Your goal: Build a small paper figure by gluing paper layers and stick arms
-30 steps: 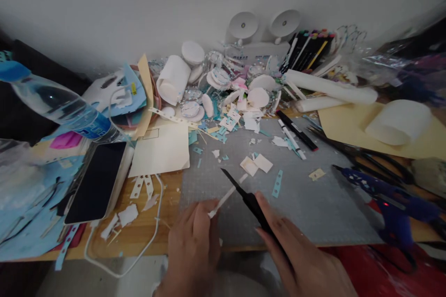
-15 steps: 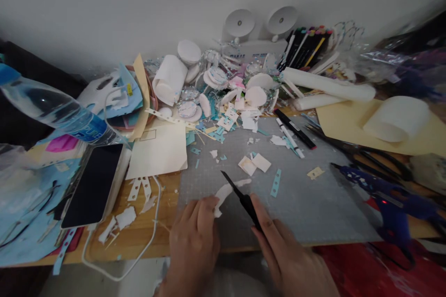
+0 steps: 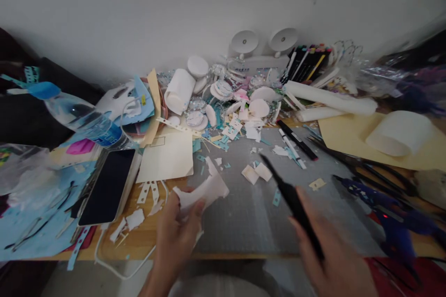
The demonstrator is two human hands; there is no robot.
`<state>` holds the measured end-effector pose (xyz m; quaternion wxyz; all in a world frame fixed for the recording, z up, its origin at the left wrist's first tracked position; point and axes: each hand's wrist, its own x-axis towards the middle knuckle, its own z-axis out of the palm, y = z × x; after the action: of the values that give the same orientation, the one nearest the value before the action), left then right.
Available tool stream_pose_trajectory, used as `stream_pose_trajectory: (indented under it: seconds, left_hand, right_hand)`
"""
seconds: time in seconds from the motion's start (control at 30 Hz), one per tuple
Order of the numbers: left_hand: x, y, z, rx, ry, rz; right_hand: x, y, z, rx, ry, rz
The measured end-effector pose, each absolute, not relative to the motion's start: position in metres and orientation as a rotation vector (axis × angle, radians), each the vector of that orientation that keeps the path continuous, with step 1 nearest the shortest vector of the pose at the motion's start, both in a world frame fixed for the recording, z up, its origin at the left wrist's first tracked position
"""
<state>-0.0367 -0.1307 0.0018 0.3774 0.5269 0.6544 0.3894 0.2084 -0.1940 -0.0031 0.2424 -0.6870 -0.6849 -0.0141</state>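
My left hand (image 3: 179,222) pinches a curled piece of white paper (image 3: 209,188) between thumb and fingers, raised over the left part of the grey cutting mat (image 3: 240,222). A black craft knife (image 3: 296,206) is gripped in my right hand (image 3: 331,246), its dark blade pointing up and left above the mat. The right hand is slightly blurred. Beyond the blade lie two small cream squares (image 3: 257,173), and a punched blue strip (image 3: 276,197) is partly behind the knife.
Paper flowers and scraps (image 3: 223,90) are heaped at the back. A phone (image 3: 108,188) and water bottle (image 3: 87,118) are at the left. Scissors (image 3: 379,171) and a blue glue gun (image 3: 386,209) with a red light lie right. Pens (image 3: 298,139) rest on the mat.
The white paper has been lifted off the mat in my left hand. My right hand has moved right with the knife, away from the paper. The view has shifted a little.
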Motion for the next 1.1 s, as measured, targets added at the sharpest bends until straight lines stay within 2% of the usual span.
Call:
stream_pose_trajectory:
  seconds: [0.17,0.3,0.37,0.5,0.63,1.1]
  left_hand:
    - [-0.03,-0.135,0.021,0.813,1.517,1.082]
    - [-0.022,-0.145,0.033,0.804,1.534,1.092]
    - [-0.019,-0.152,0.037,0.879,1.591,1.102]
    - [-0.012,-0.168,0.043,1.0,1.612,1.08]
    - [-0.01,-0.176,0.046,1.027,1.601,1.075]
    - [-0.009,-0.17,0.042,0.433,1.145,0.948]
  right_hand:
    - [0.255,-0.179,-0.028,-2.094,-1.955,-0.216]
    - [0.256,-0.181,-0.02,-1.998,-1.939,-0.289]
    - [0.239,-0.186,-0.002,-1.878,-1.877,-0.173]
    - [0.194,-0.191,0.031,-1.569,-1.815,0.391]
    - [0.169,-0.186,0.04,-1.433,-1.718,0.865]
    - [0.174,-0.183,0.042,-1.177,-1.425,1.427]
